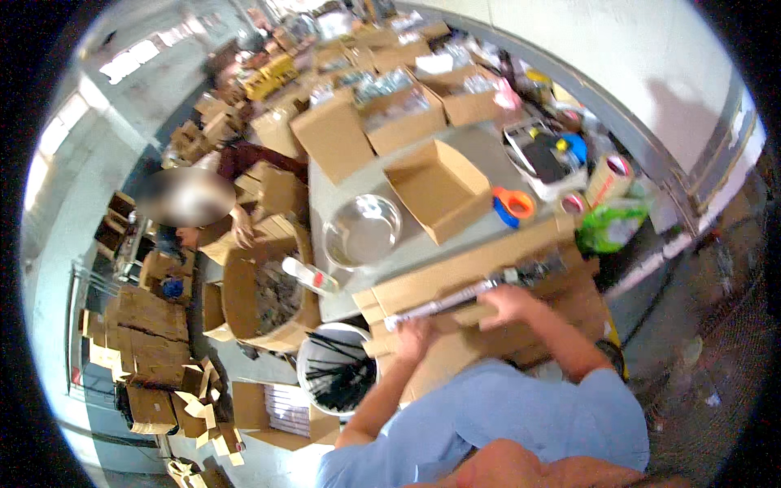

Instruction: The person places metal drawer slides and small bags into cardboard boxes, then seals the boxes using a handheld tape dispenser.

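At far left, over a cluster of cardboard boxes, a co-worker's hand [242, 228]. Next, a large carton [233, 291] of grey pieces, and below, an open box of white packs [286, 409]. Near the carton's right edge, a tilted white bottle [310, 275]; lower, a white bucket [307, 351] of black rods [335, 372]. On the table, a metal bowl [362, 232]. Then, at the lower left end of a slim, pale, rod-like item [447, 303], the left hand [416, 338], fingers mostly hidden: gripping or just propping, cannot tell.

Above flattened cardboard [447, 278], the rod-like item: long axis slanting gently upward to the right, pale end pointing lower left, dark end upper right, roughly parallel to the cardboard's edge. At the dark section, the right hand [508, 307], open and loosely curled; exact contact too blurred. Beyond, orange and blue tape rings [521, 201], then a green bag [614, 224].
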{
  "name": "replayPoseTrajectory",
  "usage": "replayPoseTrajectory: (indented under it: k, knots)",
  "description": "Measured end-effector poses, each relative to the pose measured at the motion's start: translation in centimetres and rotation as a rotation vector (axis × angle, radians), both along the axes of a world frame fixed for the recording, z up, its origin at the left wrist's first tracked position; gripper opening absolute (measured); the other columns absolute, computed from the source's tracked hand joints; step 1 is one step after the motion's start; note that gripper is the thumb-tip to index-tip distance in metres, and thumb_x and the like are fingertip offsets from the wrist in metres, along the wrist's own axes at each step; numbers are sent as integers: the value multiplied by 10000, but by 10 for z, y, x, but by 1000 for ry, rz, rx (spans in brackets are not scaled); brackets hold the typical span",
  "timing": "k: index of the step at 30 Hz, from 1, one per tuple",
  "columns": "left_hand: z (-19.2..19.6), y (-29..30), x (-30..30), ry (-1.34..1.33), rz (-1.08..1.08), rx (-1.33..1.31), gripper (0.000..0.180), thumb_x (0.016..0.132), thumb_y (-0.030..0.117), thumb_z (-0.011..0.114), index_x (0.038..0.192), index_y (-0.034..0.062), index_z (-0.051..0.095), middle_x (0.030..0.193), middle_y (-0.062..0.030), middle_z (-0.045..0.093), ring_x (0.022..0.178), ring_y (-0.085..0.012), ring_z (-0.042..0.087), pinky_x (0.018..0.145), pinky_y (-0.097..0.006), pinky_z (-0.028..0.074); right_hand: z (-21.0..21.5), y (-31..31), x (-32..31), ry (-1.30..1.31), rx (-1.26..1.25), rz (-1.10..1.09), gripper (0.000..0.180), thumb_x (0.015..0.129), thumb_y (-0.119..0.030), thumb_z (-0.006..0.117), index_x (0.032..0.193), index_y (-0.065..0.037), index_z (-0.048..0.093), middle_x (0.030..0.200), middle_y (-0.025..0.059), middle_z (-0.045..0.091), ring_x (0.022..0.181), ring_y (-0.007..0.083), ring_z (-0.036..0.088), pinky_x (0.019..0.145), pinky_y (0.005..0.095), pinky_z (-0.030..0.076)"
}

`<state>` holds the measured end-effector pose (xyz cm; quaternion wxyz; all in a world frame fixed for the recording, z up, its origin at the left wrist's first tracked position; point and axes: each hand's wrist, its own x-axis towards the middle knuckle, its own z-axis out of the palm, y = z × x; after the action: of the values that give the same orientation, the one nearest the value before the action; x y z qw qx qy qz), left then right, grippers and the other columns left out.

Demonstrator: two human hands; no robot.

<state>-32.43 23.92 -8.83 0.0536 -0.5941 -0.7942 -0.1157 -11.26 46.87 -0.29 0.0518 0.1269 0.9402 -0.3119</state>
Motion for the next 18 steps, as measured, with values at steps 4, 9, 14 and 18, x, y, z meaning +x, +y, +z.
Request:
replayPoseTrajectory:
  k: [4,9,14,18]
  knots:
    - [-3,2,39,-9,1,-118,619,699,604,634,1139,181,529,1114,-70,545,1090,-282,472,949,-569,273,-36,-20,-12,-337,154,92,841,519,-618,755,1185,-156,534,1188,132,578,1104,321,544,903,484,437]
    - [16,-2,50,62,-39,44,423,688,199,667,1092,160,546,1102,-35,550,1052,-217,515,905,-448,354,-25,-20,-12,-430,228,93,695,549,-469,748,1142,-147,581,1039,146,639,978,330,606,796,469,490]
    - [18,-1,48,86,-19,19,534,692,233,687,1185,172,492,1128,-22,542,1070,-215,510,906,-430,363,-48,-2,-28,-420,122,163,582,518,-273,765,1056,-113,611,1017,155,644,971,339,602,806,457,491]
    - [23,-5,52,63,-2,16,518,707,273,682,1181,175,497,1119,-28,539,1072,-218,507,917,-449,344,-49,-1,-34,-464,105,175,604,515,-238,772,1077,-105,595,1026,166,638,964,337,605,805,451,492]
